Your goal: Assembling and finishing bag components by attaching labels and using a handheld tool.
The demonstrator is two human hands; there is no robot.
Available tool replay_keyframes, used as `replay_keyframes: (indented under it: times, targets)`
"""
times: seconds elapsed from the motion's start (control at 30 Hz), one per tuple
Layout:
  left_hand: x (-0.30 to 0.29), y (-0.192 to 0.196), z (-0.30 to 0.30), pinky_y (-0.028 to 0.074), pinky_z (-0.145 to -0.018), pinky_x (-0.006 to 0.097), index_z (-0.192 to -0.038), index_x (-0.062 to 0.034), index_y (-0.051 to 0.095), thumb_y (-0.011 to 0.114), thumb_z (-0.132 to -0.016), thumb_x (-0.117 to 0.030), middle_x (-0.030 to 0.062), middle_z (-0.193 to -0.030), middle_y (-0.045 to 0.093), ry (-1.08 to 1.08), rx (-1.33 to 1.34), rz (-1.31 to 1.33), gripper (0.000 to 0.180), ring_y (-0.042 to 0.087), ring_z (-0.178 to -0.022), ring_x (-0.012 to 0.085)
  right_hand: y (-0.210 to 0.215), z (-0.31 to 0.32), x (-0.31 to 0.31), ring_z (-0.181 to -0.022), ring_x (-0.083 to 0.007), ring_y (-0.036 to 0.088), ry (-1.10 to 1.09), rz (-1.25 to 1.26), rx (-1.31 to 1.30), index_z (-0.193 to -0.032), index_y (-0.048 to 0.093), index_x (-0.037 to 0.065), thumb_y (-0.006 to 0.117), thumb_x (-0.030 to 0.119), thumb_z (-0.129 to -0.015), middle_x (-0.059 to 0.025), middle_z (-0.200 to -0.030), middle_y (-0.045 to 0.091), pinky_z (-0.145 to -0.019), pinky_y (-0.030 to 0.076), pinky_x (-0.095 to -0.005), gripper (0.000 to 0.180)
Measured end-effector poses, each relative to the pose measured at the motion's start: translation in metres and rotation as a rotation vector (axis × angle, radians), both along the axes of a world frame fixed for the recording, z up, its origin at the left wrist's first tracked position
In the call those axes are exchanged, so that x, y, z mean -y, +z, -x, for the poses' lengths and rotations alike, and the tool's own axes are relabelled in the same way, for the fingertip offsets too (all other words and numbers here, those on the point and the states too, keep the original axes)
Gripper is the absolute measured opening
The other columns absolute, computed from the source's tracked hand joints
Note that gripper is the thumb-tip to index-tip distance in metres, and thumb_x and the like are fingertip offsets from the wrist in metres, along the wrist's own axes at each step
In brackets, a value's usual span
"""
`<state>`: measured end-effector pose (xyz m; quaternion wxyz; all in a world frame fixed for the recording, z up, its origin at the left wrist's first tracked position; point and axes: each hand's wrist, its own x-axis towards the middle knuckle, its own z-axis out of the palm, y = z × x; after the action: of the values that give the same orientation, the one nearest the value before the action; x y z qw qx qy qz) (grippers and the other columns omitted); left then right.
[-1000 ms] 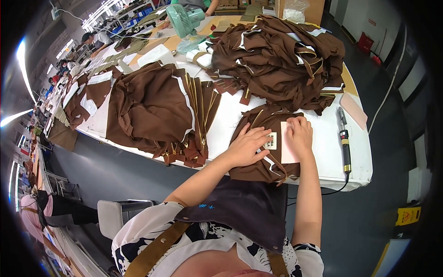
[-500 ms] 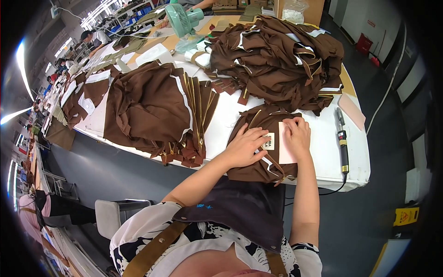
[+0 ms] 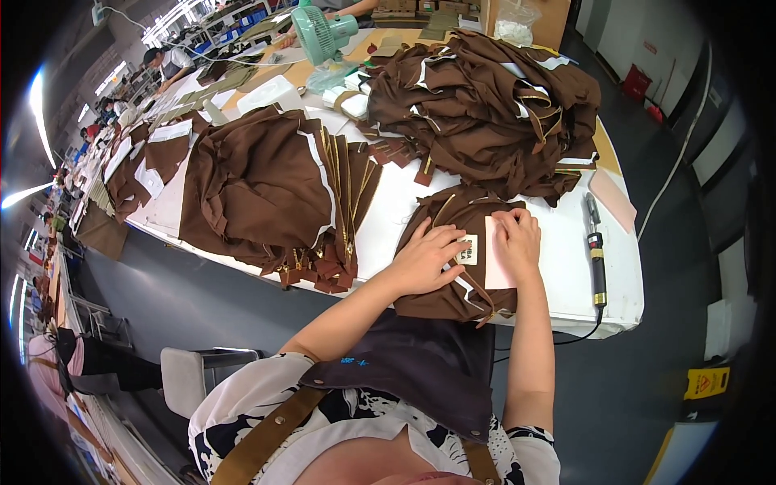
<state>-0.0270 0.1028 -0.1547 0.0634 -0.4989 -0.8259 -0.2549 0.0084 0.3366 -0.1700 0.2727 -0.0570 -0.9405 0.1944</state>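
The brown cloth piece (image 3: 477, 221) lies on the white-topped table (image 3: 570, 283), its lower part reaching the table's near edge. It is a plain, dark, even brown, softly rumpled, with small folds along its far side. A gold-toothed zipper (image 3: 444, 209) slants across its upper left, and near its bottom edge a thin white strip (image 3: 478, 301) curves beside a narrow brown band. A small cream label (image 3: 472, 254) with dark print sits at its middle, and a pale pink card (image 3: 498, 276) lies over its right part, just beside the label. The two hands are apart from each other on the cloth piece: the left hand (image 3: 428, 255) lies flat, fingers somewhat spread, their tips at the label; the right hand (image 3: 518, 242) rests on the card with bent fingers, and I cannot tell whether they pinch it. Beyond the cloth piece rises a heap of brown cloth (image 3: 485, 101); to its left is a stack of brown pieces (image 3: 259, 178) with gold zippers. To its right lies a black pen-like tool (image 3: 596, 263) with a cord.
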Motion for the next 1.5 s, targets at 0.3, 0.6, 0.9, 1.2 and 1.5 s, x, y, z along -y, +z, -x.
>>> replay_keyframes:
  times: [0.3,0.6,0.9,1.2,1.5]
  targets:
    - [0.002,-0.003,-0.002,0.027,-0.116,0.057,-0.129,-0.0085,0.061,0.065,-0.091,-0.032,0.0098,-0.14,0.054,0.008,0.001,-0.003,0.045,0.045,-0.135,0.0296,0.001,-0.002,0.004,-0.102,-0.0277,0.055,0.003,-0.002,-0.002,-0.103,0.072,0.018,0.062,0.015,-0.089,-0.0048,-0.106,0.06,-0.089,0.043,-0.0399,0.018]
    - [-0.006,-0.003,-0.002,0.027,-0.116,0.057,-0.13,-0.0083,0.061,0.065,-0.091,-0.034,0.0093,-0.141,0.055,-0.009,0.001,-0.02,0.047,0.046,-0.135,0.0293,0.001,-0.005,-0.005,-0.101,-0.0277,0.055,-0.002,-0.008,-0.02,-0.103,0.073,0.018,0.062,0.015,-0.089,-0.0048,-0.106,0.06,-0.089,0.043,-0.0402,0.018]
    - [0.005,-0.025,0.007,0.032,-0.107,0.062,-0.108,-0.0072,0.066,0.073,-0.078,-0.032,0.0154,-0.123,0.059,-0.015,-0.024,-0.196,0.04,0.052,-0.122,0.0349,-0.011,0.007,0.0,-0.114,-0.0341,0.052,0.17,0.134,0.002,-0.112,0.073,0.013,0.056,0.008,-0.086,-0.0152,-0.116,0.06,-0.1,0.041,-0.0441,0.031]
    - [-0.001,-0.028,0.0,0.025,-0.113,0.065,-0.117,-0.0059,0.065,0.072,-0.082,-0.032,0.0154,-0.131,0.057,-0.045,0.017,-0.192,0.045,0.047,-0.131,0.033,-0.01,0.003,-0.007,-0.1,-0.0355,0.053,0.113,-0.102,-0.001,-0.108,0.069,0.007,0.055,0.019,-0.097,-0.015,-0.109,0.056,-0.089,0.044,-0.0443,0.021]
    - [-0.006,-0.028,0.002,0.024,-0.114,0.065,-0.115,-0.0036,0.064,0.073,-0.08,-0.029,0.016,-0.132,0.055,-0.069,0.052,-0.213,0.045,0.045,-0.132,0.034,-0.008,0.002,-0.012,-0.105,-0.0352,0.052,0.092,-0.094,0.07,-0.113,0.067,0.008,0.052,0.019,-0.098,-0.0146,-0.114,0.055,-0.093,0.042,-0.044,0.024]
